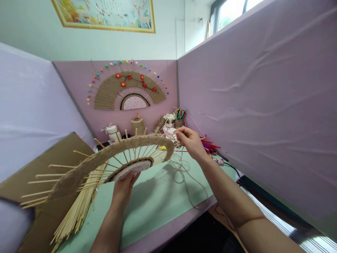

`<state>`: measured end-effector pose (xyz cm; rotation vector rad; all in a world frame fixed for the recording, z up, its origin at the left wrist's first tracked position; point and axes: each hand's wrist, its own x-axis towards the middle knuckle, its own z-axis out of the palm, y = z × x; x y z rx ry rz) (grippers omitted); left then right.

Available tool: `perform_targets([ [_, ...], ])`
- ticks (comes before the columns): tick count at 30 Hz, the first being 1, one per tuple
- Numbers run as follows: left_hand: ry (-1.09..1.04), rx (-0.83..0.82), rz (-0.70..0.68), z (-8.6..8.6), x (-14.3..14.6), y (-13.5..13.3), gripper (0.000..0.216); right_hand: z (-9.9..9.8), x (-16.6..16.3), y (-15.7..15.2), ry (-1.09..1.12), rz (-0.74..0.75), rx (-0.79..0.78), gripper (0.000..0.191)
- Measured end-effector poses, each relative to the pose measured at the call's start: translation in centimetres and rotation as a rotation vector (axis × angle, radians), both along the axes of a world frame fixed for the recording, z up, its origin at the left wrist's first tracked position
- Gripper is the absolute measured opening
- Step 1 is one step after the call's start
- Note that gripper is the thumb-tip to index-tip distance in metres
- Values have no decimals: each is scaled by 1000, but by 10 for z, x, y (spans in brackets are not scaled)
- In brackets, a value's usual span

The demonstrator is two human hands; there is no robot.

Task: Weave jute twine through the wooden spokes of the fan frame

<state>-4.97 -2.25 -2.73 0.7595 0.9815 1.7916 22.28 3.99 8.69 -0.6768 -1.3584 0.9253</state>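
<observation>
My left hand [126, 186] grips the half-round base of a fan [102, 154] made of thin wooden sticks, holding it tilted above the table. A wide band of woven twine runs across the sticks, whose bare ends poke out past it. At the fan's right end, my right hand [190, 140] is closed, thumb against fingers, on twine [181, 165]. Loose loops of that twine hang below the hand and lie on the table's green top. Part of the left hand's fingers is hidden behind the fan base.
A bundle of sticks [79, 211] lies at left beside a brown board [47, 175]. At the back stand a twine spool [137, 125], a white container [113, 133] and a scissors holder [179, 122]. A finished fan [110, 91] hangs on the pink partition. Coloured pipe cleaners [209, 146] lie right.
</observation>
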Motion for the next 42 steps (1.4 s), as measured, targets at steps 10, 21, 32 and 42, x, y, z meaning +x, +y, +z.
perform_targets([
  [10, -47, -25, -44, 4, 5, -5, 37, -3, -6, 3, -158, -236, 183, 20],
  [21, -41, -25, -65, 3, 5, -5, 39, 12, 2, 8, -286, -404, 324, 18],
  [32, -40, -14, -55, 3, 5, -5, 39, 10, 4, 8, -520, -499, 496, 11],
  [42, -170, -116, -132, 1, 14, -6, 29, -22, -20, 5, -589, -498, 594, 26],
])
